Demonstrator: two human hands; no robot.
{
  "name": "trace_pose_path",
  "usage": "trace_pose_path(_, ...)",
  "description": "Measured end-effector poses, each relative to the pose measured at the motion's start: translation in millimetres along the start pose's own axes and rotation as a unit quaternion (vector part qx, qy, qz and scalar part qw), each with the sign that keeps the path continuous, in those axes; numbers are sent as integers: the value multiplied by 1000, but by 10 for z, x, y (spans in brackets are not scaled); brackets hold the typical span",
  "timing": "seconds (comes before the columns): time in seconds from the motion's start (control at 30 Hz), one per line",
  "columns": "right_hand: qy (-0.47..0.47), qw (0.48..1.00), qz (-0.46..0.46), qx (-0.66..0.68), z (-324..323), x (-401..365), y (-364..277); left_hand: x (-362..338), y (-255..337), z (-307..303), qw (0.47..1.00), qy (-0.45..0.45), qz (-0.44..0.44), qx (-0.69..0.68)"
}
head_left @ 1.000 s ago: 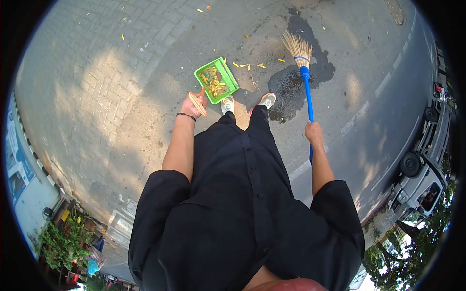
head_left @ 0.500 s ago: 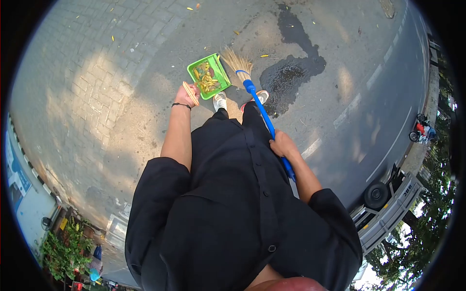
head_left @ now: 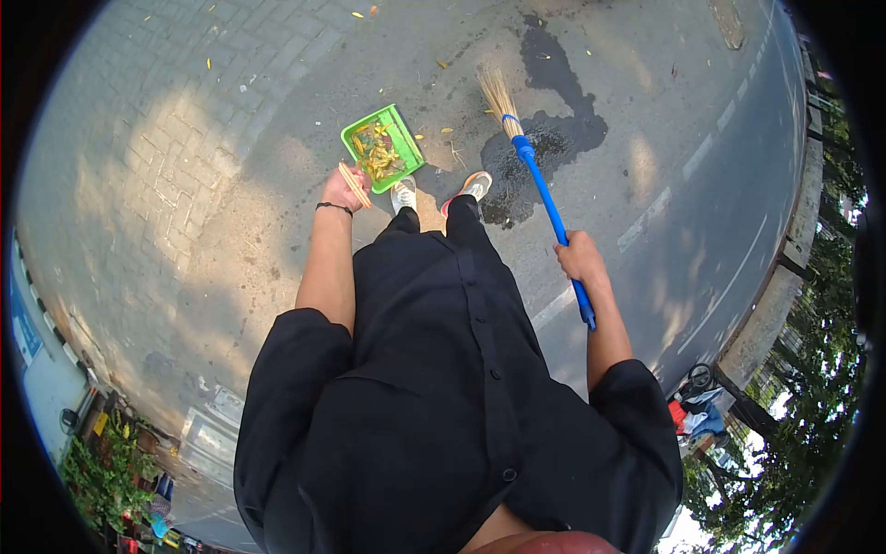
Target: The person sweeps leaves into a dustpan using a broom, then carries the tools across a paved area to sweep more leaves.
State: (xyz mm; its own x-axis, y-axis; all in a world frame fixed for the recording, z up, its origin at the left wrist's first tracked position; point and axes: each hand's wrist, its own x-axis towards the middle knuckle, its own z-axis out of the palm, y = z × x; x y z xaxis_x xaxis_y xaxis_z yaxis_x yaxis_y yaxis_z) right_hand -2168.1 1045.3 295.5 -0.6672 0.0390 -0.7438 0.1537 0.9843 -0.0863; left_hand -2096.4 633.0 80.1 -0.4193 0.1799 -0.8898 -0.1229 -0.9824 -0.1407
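Gripping blue-handled straw broom (head_left: 539, 180) with right hand (head_left: 580, 257); with left hand (head_left: 342, 189), green plastic dustpan (head_left: 403, 138), yellow leaves (head_left: 381, 163) inside its left edge.

Got grey asphalt (head_left: 434, 35) here, turning to paving blocks (head_left: 175, 152) left of the green dustpan (head_left: 404, 145). Also got a dark wet patch (head_left: 581, 126) out to the dustpan's right, a couple yellow leaves (head_left: 446, 129) and a twig (head_left: 457, 155) in between, plus pale shoes (head_left: 403, 195) planted close to the dustpan's near side.
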Motion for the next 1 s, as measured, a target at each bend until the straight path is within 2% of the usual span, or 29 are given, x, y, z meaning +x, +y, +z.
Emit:
trace_pose_path(0.17,154,983,-14,-99,385,785,-6,-75,68,-35,999,-35,-33,-18)
trace_pose_path(0.27,28,998,25,-55,394,888,-178,-112,47,-16,999,-23,-19,-34)
trace_pose_path(0.43,-42,991,-98,-81,553,24,-497,-187,70,-37,999,-30,19,-7)
trace_pose_path(0.6,-75,984,-152,-48,714,-583,-694,-48,210,-174,998,-33,34,-44)
trace_pose_path(0.67,-129,984,-119,20,564,-728,-690,-15,292,-270,997,-57,33,-39)
trace_pose_path(0.7,-155,981,-103,52,469,-766,-666,-7,313,-268,998,-39,39,-36)
trace_pose_path(0.77,-137,983,-104,56,358,-842,-609,-37,350,-288,998,-4,52,-34)
trace_pose_path(0.9,-70,993,-76,49,165,-799,-608,-214,390,-341,1000,0,27,-15)
trace_pose_path(1.0,29,995,-88,-36,374,-500,-489,-342,364,-328,1000,-9,13,-19)
